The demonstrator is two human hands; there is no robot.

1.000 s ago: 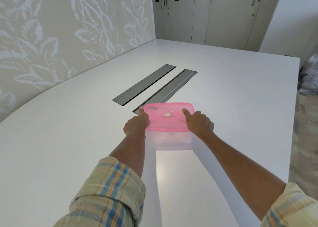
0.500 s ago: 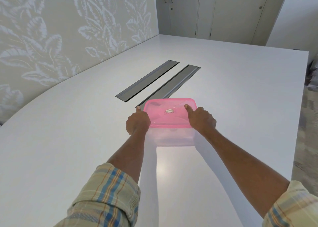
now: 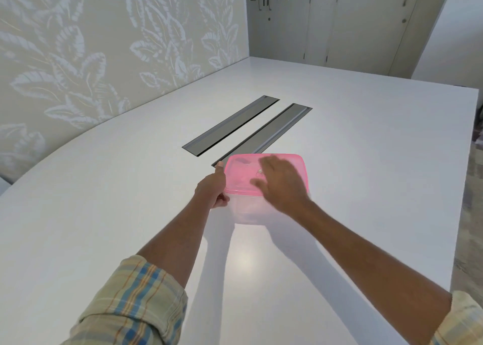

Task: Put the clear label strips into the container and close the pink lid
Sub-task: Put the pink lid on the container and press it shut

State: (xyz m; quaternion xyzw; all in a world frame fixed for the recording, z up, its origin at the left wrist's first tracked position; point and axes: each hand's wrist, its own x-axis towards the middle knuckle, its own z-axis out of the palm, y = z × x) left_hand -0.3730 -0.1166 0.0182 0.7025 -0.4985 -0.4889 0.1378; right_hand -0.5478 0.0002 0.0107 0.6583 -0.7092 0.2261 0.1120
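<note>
A clear plastic container (image 3: 245,211) stands on the white table (image 3: 104,214), with the pink lid (image 3: 241,173) lying on top of it. My left hand (image 3: 213,188) grips the container's left side, thumb up along the lid's edge. My right hand (image 3: 281,185) lies flat over the lid with its fingers spread, blurred by motion. What is inside the container is too hazy to make out; no label strips show on the table.
Two long grey cable slots (image 3: 232,127) (image 3: 264,135) are set into the table just beyond the container. A leaf-patterned wall (image 3: 91,57) runs along the left. The table's right edge (image 3: 467,188) drops to the floor. Doors (image 3: 326,18) stand at the far end.
My right hand left the lid's right edge and moved on top of the lid, palm down. My left hand stays at the left side. The lid and container have not shifted.
</note>
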